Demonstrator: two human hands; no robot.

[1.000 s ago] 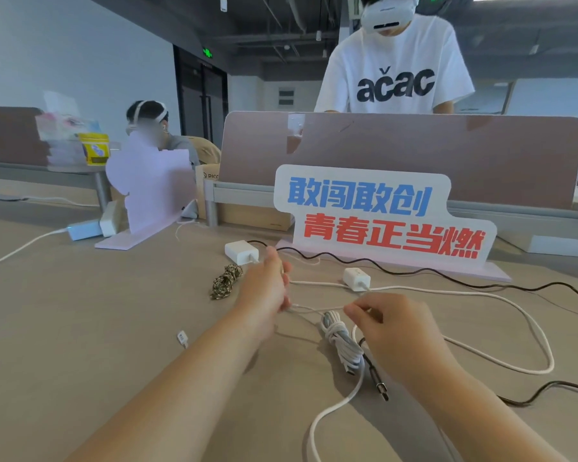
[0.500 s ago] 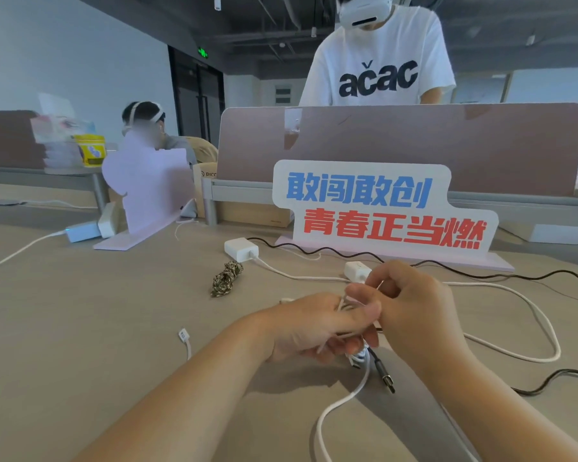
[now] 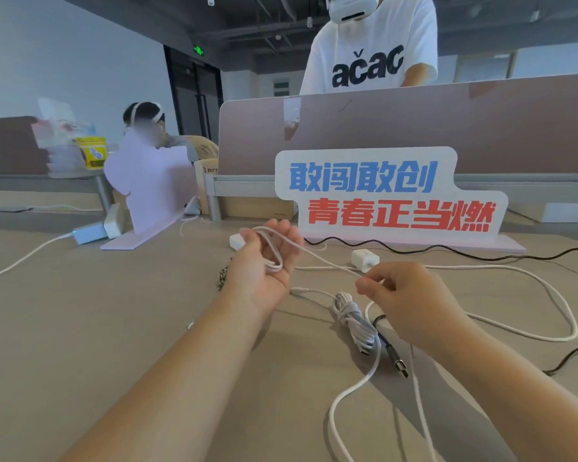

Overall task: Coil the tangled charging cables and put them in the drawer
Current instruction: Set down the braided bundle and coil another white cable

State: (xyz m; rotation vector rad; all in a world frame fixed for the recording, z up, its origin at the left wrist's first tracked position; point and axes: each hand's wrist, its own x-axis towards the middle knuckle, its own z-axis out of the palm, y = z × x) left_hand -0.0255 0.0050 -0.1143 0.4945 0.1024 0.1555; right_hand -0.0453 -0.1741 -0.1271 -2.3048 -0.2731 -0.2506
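My left hand [image 3: 264, 261] is raised palm up above the table, fingers spread, with loops of a thin white cable [image 3: 327, 261] lying round its fingers and across the palm. The cable runs taut to my right hand [image 3: 401, 295], which pinches it between thumb and forefinger. A bundled white cable [image 3: 352, 320] lies on the table below my hands. Beside it lies a black cable [image 3: 396, 356] with a metal plug. A white charger block [image 3: 364, 260] sits behind my right hand, its cable looping far right. A braided cable bundle [image 3: 222, 278] peeks out behind my left wrist. No drawer is visible.
A slogan sign [image 3: 391, 195] stands on the table behind the cables. A second white charger [image 3: 236, 242] lies by my left fingers. A lilac stand [image 3: 147, 191] and a blue adapter [image 3: 87, 233] sit at left. Two people are beyond a desk divider [image 3: 414, 128].
My hands, close together half a second ago, have moved apart. My left hand turned palm up with cable loops round it, and my right hand drew the cable out to the right.
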